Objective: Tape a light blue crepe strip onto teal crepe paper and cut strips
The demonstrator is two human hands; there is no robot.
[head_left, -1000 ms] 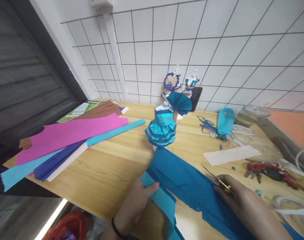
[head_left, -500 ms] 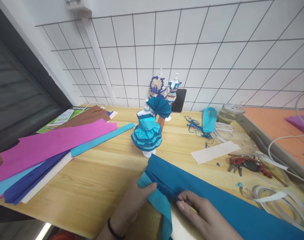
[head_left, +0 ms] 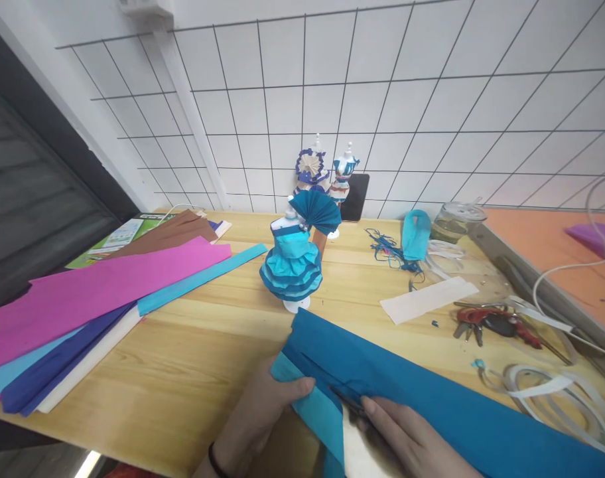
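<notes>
Left hand (head_left: 263,406) clamps light-blue strip (head_left: 320,415) near worktop's (head_left: 183,378) front edge. Right hand (head_left: 414,438) grips dark tool (head_left: 351,402), probably scissors.

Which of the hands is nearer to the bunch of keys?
Right: the right hand is left of the keys, nearer the camera; the left hand is farther left.

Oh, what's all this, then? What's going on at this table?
A person is working on blue material with both hands. The left hand pinches a light blue strip. The right hand holds a slim dark tool, mostly hidden, its tip at the near edge of a dark blue sheet. Just beyond the sheet stands a small dress form in a ruffled blue dress, with a pleated fan at its shoulder.
</notes>
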